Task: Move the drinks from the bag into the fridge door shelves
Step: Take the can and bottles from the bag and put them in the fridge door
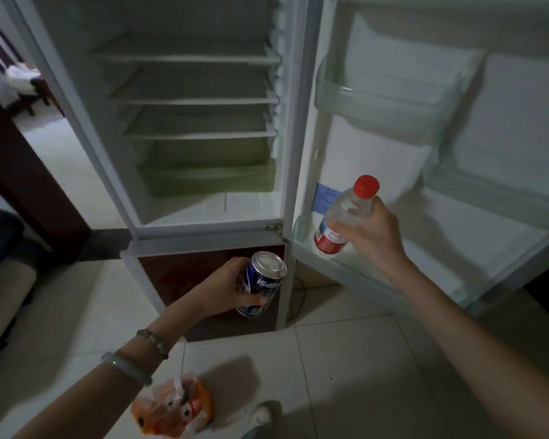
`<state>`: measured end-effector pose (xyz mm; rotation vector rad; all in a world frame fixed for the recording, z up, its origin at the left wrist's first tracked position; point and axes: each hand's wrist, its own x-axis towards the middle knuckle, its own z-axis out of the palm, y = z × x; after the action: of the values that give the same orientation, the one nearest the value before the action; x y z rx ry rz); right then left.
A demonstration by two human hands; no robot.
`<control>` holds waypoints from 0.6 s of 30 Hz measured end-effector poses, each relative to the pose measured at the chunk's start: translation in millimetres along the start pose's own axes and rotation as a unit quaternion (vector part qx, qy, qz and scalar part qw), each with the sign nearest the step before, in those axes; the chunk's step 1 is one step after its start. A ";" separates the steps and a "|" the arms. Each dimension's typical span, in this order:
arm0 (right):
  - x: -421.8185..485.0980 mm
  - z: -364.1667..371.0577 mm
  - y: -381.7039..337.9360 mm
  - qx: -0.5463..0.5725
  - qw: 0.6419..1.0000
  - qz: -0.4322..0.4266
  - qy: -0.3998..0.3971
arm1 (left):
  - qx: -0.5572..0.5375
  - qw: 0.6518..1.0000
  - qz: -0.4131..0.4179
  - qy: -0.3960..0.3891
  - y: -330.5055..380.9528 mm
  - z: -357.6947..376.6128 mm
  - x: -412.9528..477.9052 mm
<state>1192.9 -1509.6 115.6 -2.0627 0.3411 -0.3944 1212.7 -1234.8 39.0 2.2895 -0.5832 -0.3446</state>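
My left hand (227, 288) holds a dark blue soda can (262, 286) in front of the fridge's lower red-brown panel. My right hand (370, 234) grips a clear water bottle (343, 213) with a red cap and red-blue label, tilted, its base just above the lowest door shelf (362, 274) of the open fridge door. An upper door shelf (377, 103) is higher on the door. The orange-and-white plastic bag (175, 407) lies on the tiled floor below my left forearm.
The fridge cabinet (197, 122) stands open with bare wire shelves and a green drawer (210, 179). A dark wooden door frame (29, 172) is at the left, a cushioned seat (4, 296) at the far left. A cable (300, 299) runs by the fridge's base. My shoe (262, 416) is near the bag.
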 end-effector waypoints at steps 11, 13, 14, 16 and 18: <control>75.8 60.3 33.8 -0.011 0.998 0.035 -0.050 | -0.016 0.998 0.022 -0.049 -27.5 -22.2 83.9; 84.9 67.6 41.6 -0.011 0.998 0.046 -0.052 | -0.021 0.998 0.023 -0.060 -29.7 -23.0 96.6; 90.6 71.1 50.3 -0.013 0.997 0.052 -0.057 | -0.024 0.997 0.022 -0.064 -30.2 -22.5 101.9; 100.0 77.8 66.0 -0.019 0.996 0.065 -0.063 | -0.030 0.997 0.022 -0.071 -31.9 -19.5 112.0; 105.9 83.7 76.7 -0.027 0.994 0.077 -0.070 | -0.030 0.996 0.022 -0.082 -31.9 -16.2 119.4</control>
<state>1317.3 -1523.9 23.9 -2.0871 0.4271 -0.1477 1331.9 -1265.3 18.7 2.2007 -0.6947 -0.5244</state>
